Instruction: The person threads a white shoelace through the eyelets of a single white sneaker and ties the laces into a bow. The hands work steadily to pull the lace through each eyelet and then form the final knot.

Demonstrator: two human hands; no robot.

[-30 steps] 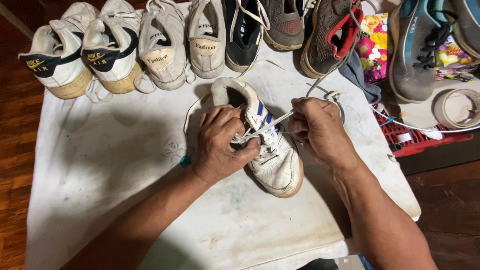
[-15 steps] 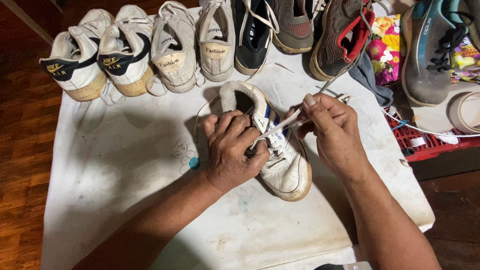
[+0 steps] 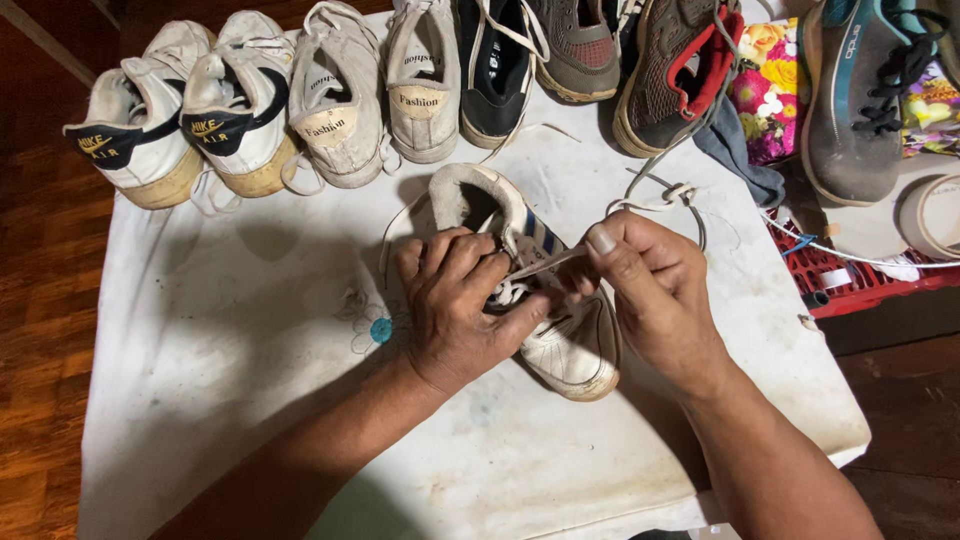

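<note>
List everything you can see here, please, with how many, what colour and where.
white sneaker: one, white with blue stripes, centre of the cloth, under both hands
shoelace: one, white, pinched by the right fingers
white cloth: one, stained white, covering the table
shoes in a row: about eight, white, black, grey, teal, along the far edge
red crate: one, right edge
tape roll: one, pale, far right
left hand: on the sneaker
right hand: gripping the lace

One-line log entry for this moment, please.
left hand: steadies white sneaker | right hand: pinches its white lace | surface: white cloth
</note>
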